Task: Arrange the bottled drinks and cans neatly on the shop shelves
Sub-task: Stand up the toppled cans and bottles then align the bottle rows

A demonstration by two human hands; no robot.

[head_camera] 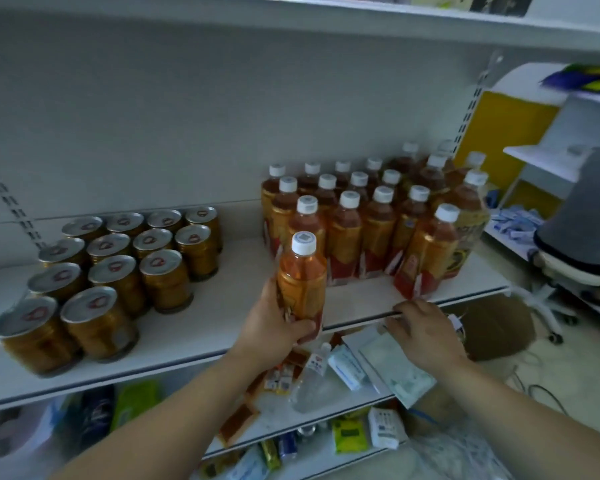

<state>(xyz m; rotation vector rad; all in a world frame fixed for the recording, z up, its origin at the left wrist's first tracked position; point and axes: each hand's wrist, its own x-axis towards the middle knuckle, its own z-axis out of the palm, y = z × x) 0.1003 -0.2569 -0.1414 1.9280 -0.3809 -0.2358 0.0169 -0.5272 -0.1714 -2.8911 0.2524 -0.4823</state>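
My left hand (274, 327) grips an orange tea bottle (302, 282) with a white cap, held upright at the front of the white shelf (208, 327), just in front of the bottle rows. Several matching bottles (378, 216) stand in rows on the right half of the shelf. One bottle (426, 258) at the front right leans out of line. Several gold cans (118, 261) stand in rows on the left half. My right hand (426, 330) rests with its fingers on the shelf's front edge, holding nothing.
Below, a lower shelf (326, 420) carries small packets, boxes and a clear bottle. A brown cardboard box (499, 327) sits on the floor at the right, beside an office chair (582, 237). Another shelf runs overhead.
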